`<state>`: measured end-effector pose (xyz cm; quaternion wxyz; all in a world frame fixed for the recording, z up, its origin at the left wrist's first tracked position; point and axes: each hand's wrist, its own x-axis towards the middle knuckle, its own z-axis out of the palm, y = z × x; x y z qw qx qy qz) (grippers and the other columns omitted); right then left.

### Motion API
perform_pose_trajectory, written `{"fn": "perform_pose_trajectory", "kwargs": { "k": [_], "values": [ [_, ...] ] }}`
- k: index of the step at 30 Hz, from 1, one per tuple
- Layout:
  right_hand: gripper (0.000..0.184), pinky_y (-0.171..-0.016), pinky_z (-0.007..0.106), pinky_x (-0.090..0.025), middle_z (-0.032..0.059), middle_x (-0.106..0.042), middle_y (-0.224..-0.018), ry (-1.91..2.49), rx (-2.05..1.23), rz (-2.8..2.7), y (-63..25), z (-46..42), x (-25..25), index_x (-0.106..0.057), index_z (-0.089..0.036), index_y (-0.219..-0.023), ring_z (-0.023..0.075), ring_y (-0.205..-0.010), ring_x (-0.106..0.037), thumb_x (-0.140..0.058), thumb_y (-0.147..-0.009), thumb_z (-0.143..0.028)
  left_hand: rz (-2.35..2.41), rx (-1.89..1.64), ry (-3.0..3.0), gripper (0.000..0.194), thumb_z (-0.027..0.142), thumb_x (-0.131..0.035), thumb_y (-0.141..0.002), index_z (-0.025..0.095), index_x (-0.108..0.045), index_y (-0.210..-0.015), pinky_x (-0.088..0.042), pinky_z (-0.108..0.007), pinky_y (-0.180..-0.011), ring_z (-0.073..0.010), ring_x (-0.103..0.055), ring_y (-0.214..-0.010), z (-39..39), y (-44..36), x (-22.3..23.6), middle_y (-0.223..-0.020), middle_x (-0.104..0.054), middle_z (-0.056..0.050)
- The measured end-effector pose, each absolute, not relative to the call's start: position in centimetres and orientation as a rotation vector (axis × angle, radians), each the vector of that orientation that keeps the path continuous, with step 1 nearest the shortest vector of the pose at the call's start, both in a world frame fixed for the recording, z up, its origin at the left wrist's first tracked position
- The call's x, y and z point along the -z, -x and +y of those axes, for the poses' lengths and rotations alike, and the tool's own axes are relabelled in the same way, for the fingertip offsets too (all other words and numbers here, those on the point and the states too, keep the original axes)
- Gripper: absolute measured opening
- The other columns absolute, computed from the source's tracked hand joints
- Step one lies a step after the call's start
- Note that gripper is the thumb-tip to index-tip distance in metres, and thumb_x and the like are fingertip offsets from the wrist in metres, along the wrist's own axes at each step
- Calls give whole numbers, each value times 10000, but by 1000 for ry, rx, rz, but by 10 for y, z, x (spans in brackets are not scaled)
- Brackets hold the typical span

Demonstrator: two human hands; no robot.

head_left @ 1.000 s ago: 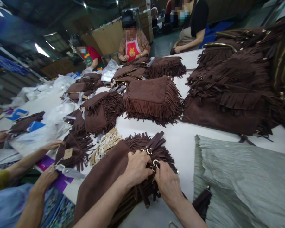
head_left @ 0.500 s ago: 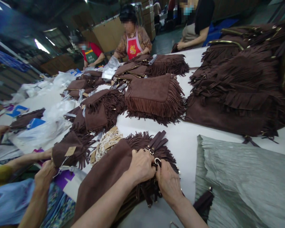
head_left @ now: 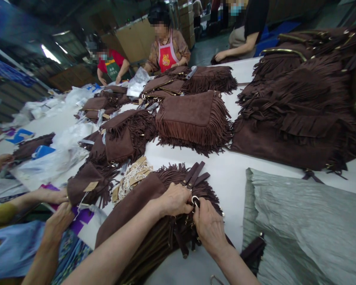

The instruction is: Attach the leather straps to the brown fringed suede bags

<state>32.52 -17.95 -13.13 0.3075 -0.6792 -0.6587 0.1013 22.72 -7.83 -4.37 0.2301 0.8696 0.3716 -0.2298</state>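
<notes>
Head view: a metal clasp [head_left: 195, 201] is pinched at the fingertips of the right hand [head_left: 210, 226], just right of the curled left hand [head_left: 177, 199], whose grip is hidden; a fringed suede bag [head_left: 148, 188] is spread beneath, strap tabs [head_left: 197, 173] angled far-right.

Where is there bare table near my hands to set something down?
White tabletop shows between the middle bag stack, near bags and grey-green sheet, narrowing beside the right hand. Crowded: around the left hand, with straps and metal hardware; leftward, with tags, plastic bags and a co-worker's hands.
</notes>
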Motion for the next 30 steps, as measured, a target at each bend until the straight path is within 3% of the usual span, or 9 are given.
{"fn": "perform_pose_trajectory", "kwargs": {
  "k": [7,18,30],
  "values": [
    [157,-555,283,-395,39,-496,-681,1757,-128,-1814,-321,-176,123,-451,-132,-921,181,-625,-494,-324,-830,-116,955,634,-2322,95,271,-534,-643,192,-576,-673,-395,-276,-693,-161,-596,-681,-67,-223,51,-703,-658,11],
    [208,-604,300,-417,63,-516,-724,1745,-82,-1933,-325,-176,131,-452,-93,-1000,191,-676,-486,-326,-842,-141,974,694,-2472,161,280,-487,-622,162,-588,-667,-420,-371,-684,-244,-606,-719,-75,-234,44,-735,-655,-73],
    [170,-585,301,-412,53,-503,-704,1642,-122,-2093,-335,-172,128,-484,-111,-923,192,-656,-477,-363,-805,-95,935,577,-2576,180,269,-483,-607,146,-606,-652,-425,-333,-634,-252,-613,-692,-77,-228,51,-698,-656,-97]
  ]
}}
